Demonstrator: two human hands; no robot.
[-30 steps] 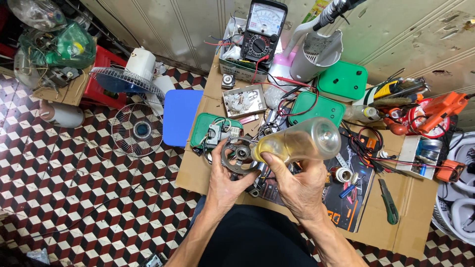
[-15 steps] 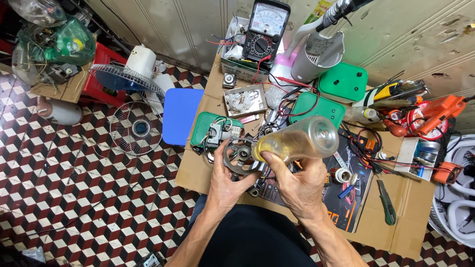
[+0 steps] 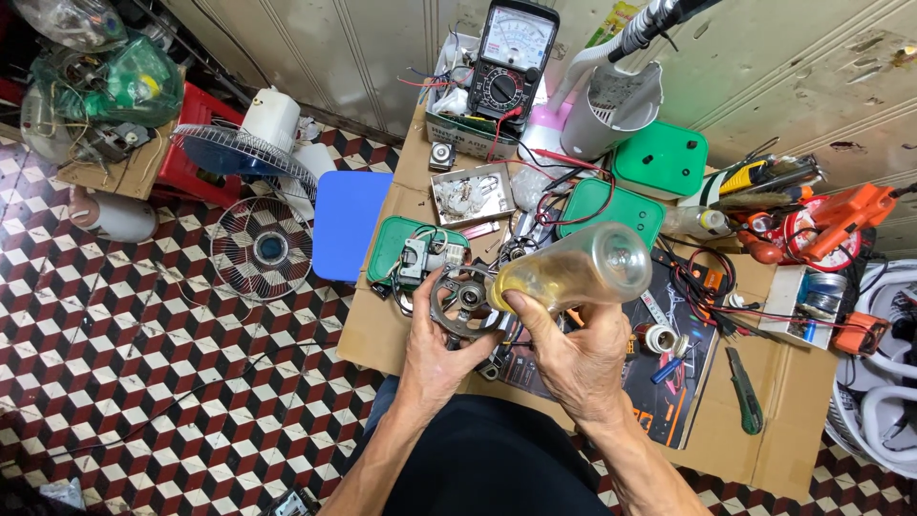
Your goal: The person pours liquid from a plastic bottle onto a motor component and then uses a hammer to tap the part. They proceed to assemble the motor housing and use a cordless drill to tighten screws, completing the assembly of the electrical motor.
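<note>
My right hand [image 3: 576,355] grips a clear plastic bottle [image 3: 573,270] holding yellowish liquid. The bottle is tipped sideways, its narrow end pointing down-left toward a round grey metal motor part [image 3: 460,301]. My left hand [image 3: 441,346] holds that round part from below, over the near edge of the low cardboard-covered table [image 3: 382,330]. Just beyond the part lies an open green plastic housing [image 3: 418,254] with wires and a small circuit inside.
The table is crowded: an analog multimeter [image 3: 511,59], green covers [image 3: 661,160], a white fan body [image 3: 613,110], an orange tool [image 3: 841,222], a green-handled knife [image 3: 745,390]. A blue stool [image 3: 350,225] and fan grilles [image 3: 261,248] sit on the patterned floor to the left.
Almost nothing differs; both hands stay in place with the bottle tipped over the round part, and the view shifts only slightly.
</note>
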